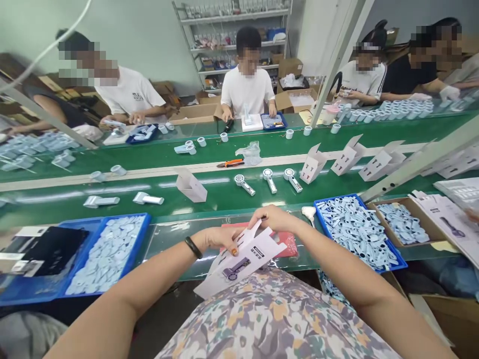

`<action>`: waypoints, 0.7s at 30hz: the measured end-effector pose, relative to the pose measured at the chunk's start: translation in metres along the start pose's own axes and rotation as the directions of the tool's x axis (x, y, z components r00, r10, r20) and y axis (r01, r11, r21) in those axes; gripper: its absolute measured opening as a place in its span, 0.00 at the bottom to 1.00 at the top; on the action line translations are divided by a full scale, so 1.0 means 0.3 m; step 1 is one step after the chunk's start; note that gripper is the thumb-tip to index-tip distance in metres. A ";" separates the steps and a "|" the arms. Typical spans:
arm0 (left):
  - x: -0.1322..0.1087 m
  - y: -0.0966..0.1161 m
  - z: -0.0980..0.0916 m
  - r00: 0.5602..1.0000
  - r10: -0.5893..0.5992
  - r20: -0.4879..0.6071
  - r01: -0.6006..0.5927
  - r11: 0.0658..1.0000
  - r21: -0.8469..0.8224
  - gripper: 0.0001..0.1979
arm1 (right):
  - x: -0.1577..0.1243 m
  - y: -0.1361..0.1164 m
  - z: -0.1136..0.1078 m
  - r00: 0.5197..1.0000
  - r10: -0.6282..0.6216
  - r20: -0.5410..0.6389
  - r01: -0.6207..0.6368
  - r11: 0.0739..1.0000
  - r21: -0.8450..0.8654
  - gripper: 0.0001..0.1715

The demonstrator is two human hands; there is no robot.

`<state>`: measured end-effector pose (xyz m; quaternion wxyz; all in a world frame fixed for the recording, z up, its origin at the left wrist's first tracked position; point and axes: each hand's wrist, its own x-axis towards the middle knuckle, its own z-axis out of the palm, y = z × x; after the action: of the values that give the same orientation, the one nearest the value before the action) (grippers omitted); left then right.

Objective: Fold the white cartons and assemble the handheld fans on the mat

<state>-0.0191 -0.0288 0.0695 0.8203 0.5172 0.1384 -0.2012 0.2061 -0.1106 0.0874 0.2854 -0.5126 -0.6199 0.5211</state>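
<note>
I judge the step in hand to be working an upper flap of the printed carton, held at the desk's near edge: left grip closed on its side, right grip pinching the flap; the next move calls for steady support. Blue trays flank the work; co-workers face it, before shelves.

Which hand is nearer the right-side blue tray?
Right. The right hand is left of the blue tray; the left hand is farther left, both holding the white carton.
</note>
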 end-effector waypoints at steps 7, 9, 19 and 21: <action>-0.025 0.063 0.023 0.927 0.202 -0.314 -0.129 0.962 0.239 0.50 | -0.041 -0.082 -0.115 0.893 -0.238 -0.382 0.222 0.971 -0.085 0.16; -0.053 0.102 0.037 0.769 0.373 -0.520 -0.142 0.892 0.429 0.56 | -0.097 -0.088 -0.124 0.650 -0.302 -0.698 0.265 0.950 -0.164 0.17; 0.061 0.094 0.150 0.194 0.864 -0.465 0.112 0.452 0.885 0.60 | -0.134 -0.136 0.184 0.268 -0.694 -0.669 0.176 0.718 -0.674 0.19; 0.074 0.087 0.143 0.206 0.892 -0.403 0.134 0.382 0.914 0.56 | -0.133 -0.142 0.187 0.263 -0.687 -0.677 0.159 0.723 -0.672 0.15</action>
<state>0.0137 -0.0617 0.0990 0.2549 0.8561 0.2875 0.3455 0.1544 -0.1648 0.1181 0.5697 -0.5648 -0.5861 -0.1140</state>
